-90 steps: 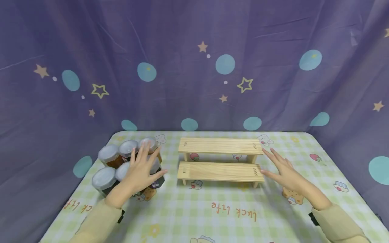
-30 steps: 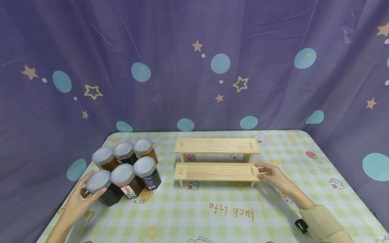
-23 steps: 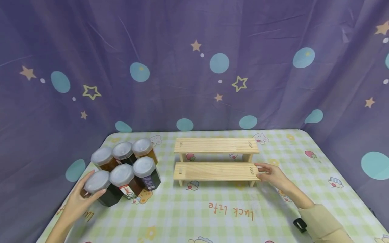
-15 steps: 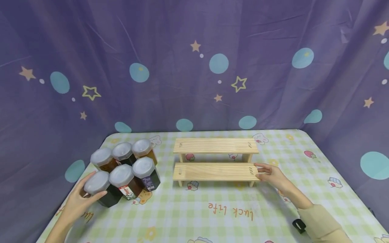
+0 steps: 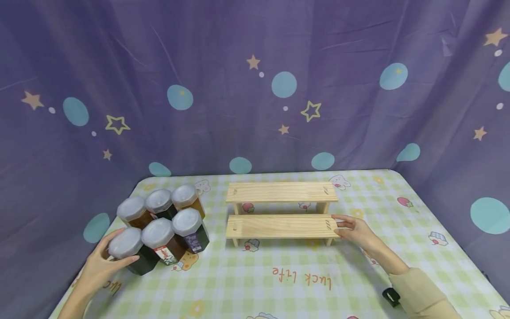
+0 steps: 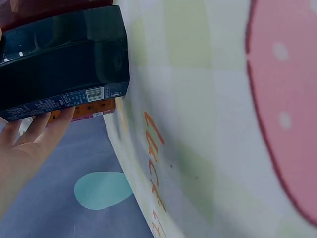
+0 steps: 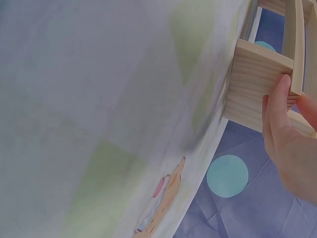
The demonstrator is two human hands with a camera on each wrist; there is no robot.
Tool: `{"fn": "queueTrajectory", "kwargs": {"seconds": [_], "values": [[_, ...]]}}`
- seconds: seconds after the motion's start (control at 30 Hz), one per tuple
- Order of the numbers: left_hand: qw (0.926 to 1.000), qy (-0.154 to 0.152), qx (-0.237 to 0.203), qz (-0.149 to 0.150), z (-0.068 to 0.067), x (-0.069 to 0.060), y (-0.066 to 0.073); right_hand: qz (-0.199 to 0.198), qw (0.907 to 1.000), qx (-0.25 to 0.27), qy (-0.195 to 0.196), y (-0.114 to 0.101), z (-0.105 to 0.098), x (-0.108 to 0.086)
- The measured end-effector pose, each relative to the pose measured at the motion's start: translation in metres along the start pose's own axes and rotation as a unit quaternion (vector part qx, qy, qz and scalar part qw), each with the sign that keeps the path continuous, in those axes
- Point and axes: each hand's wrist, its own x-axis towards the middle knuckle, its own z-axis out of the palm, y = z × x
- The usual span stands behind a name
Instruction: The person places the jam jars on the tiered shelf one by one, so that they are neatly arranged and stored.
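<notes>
In the head view, the left hand grips the front-left jar, a dark one with a frosted lid, thumb in front and fingers behind. The left wrist view shows this dark jar close up, with the fingers of the hand on its label side. At the right end of the two-step wooden rack, the right hand pinches the lower step. In the right wrist view that hand has its fingertips on the rack's end and side panel.
Several more lidded jars stand close together beside the gripped one, among them a purple-labelled jar and an amber jar. A checked cloth covers the table. Behind it hangs a purple curtain with stars and blue dots.
From hovering open above the jars, the left hand has moved down and left onto the front-left jar. The right hand has come onto the lower step's end. Both have stayed nearly still lately.
</notes>
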Motion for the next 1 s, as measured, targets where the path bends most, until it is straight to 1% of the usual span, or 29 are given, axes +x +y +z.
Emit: {"fn": "queueTrajectory", "kwargs": {"seconds": [0.03,0.07,0.13,0.27,0.4,0.5,0.63,0.73,0.8,0.87,1.0], "values": [[1.0000,-0.002,-0.002,-0.009,0.000,-0.003,0.008,0.000,1.0000,0.003,0.001,0.000,0.000,0.000],[0.9999,-0.004,0.000,-0.012,0.000,-0.005,0.013,0.000,1.0000,0.005,0.001,0.000,0.000,0.000],[0.9998,0.004,-0.001,-0.020,0.001,-0.006,0.019,0.000,1.0000,0.006,0.001,0.000,0.001,0.000],[0.9993,0.021,0.000,-0.030,0.004,-0.006,0.019,0.002,1.0000,0.005,0.004,-0.001,0.001,-0.002],[0.9984,0.035,0.014,-0.042,0.004,-0.007,0.020,0.004,1.0000,-0.001,0.003,-0.001,0.001,-0.002],[0.9978,0.043,0.024,-0.044,0.004,-0.009,0.021,0.005,1.0000,-0.004,0.002,-0.001,0.001,-0.001],[0.9970,0.048,0.029,-0.053,-0.001,-0.011,0.024,0.006,1.0000,-0.003,0.003,-0.001,0.002,0.000],[0.9963,0.046,0.038,-0.062,-0.006,-0.012,0.027,0.005,1.0000,-0.002,0.003,0.000,0.001,0.000],[0.9965,0.041,0.043,-0.058,-0.010,-0.012,0.030,0.005,1.0000,0.001,0.002,0.000,0.001,0.000],[0.9969,0.038,0.050,-0.048,-0.015,-0.010,0.033,0.007,1.0000,0.005,0.004,0.001,0.001,0.000],[0.9972,0.040,0.061,-0.015,-0.026,-0.007,0.040,0.012,0.9999,0.010,0.005,0.002,0.001,0.000]]}}
